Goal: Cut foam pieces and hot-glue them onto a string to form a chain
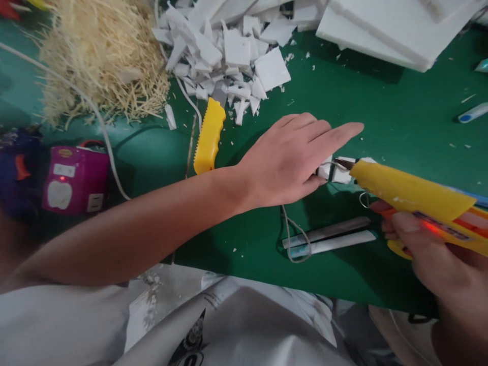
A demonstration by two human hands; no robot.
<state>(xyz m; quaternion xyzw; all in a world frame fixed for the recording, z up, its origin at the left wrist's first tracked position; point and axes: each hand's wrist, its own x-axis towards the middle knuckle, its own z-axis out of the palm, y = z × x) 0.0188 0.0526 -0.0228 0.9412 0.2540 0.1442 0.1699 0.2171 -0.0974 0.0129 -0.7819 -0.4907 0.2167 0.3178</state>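
My left hand (pixel 287 157) reaches across the green table, its index finger stretched out and its thumb bent below. Between thumb and fingers it holds a small white block (pixel 325 169), partly hidden by the hand. A second white block (pixel 342 175) lies right beside it, with a thin grey cord over them. My right hand (pixel 430 249) is closed around a yellow hot glue gun (pixel 415 190), whose dark nozzle tip points left at the blocks. Whether the tip touches them I cannot tell. A loop of grey cord (pixel 299 229) hangs below my left hand, over two white sticks (pixel 331 244).
A yellow utility knife (pixel 210 134) lies by a heap of white foam scraps (pixel 236 51). Foam boards (pixel 381 35) are stacked behind. Straw-like shavings (pixel 102 56), a purple power adapter (pixel 76 178) and a white cable (pixel 95 109) are on the left. A pen (pixel 473 113) lies far right.
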